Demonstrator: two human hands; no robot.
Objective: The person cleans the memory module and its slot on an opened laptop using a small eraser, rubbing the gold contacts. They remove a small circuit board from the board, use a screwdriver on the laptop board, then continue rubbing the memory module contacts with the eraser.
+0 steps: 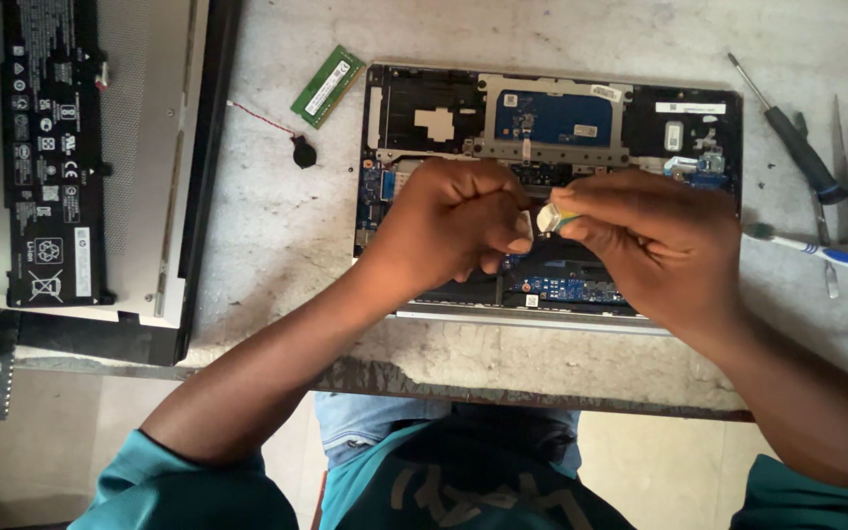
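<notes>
1. Working over the opened dark laptop chassis (552,108) with its bottom cover off, the person brings both hands together above the exposed boards near the middle of the machine.
2. The left hand (449,231) is curled, its fingers (520,236) closed in a pinch on a small pale silvery part (532,222) held just above the chassis; what the part is cannot be told, as it is mostly hidden.
3. The right hand (655,245) meets it from the other side, its fingers (566,211) pinched shut on the same small part, with a hint of yellow-green at the tips.
4. Judging from how things lie, the teardown is well along: the long black battery pack (46,147) is already out and rests on the grey cover panel (149,147) at the far left, well apart from the chassis.
5. The green memory stick (328,86) and the round black coin cell with red wire (302,151) also lie loose on the pale stone tabletop (267,236), just beside the chassis.
6. Still in place appear the blue touchpad board (554,116) and the small blue circuit boards along the near edge, so more seems left to do.
7. To the right lie a dark-handled screwdriver (802,152), metal tweezers (841,128) and a white-and-blue toothbrush (821,252), none touched.
</notes>
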